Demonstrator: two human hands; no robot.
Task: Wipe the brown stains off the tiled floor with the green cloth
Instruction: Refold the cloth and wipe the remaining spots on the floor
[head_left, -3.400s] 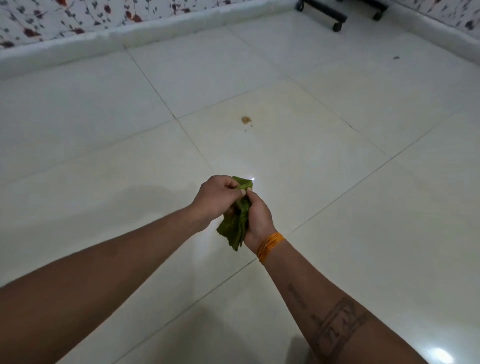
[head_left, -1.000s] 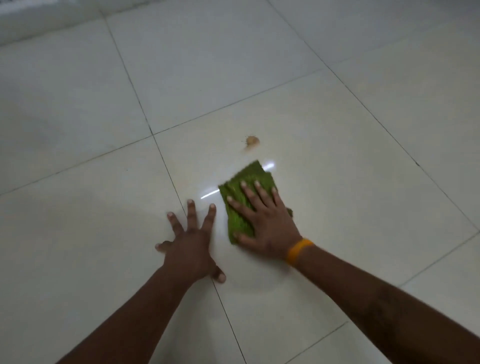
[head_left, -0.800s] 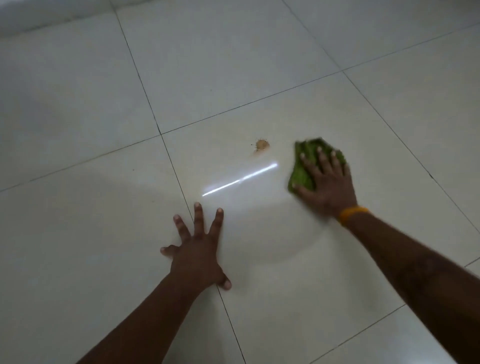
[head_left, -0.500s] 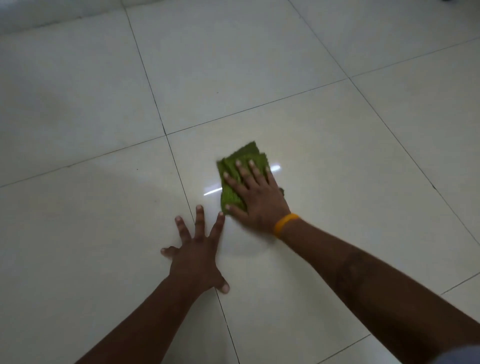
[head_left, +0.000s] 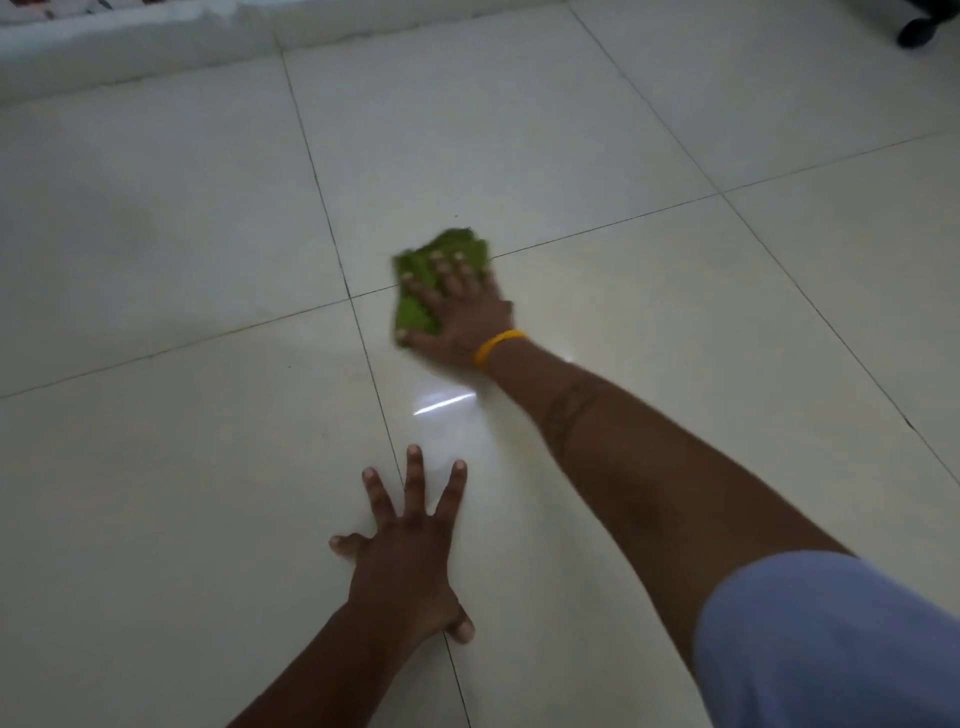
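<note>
Pale glossy tiled floor (head_left: 597, 156), dark grout lines, white skirting (head_left: 130, 36) along the far edge — the right hand (head_left: 460, 317), fingers straight, presses the green cloth (head_left: 431, 275) flat beside a grout crossing, well beyond the left hand (head_left: 405, 556) — splayed wide, palm down, holding nothing.

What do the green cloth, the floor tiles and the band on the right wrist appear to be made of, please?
Green cloth: soft nubby fabric, possibly microfibre; it bunches under the right hand.
Floor tiles: glazed ceramic or vitrified, judging by the glossy light streak and thin dark grout lines.
Wrist band: orange-yellow, thread or rubber; too blurred to tell.
</note>
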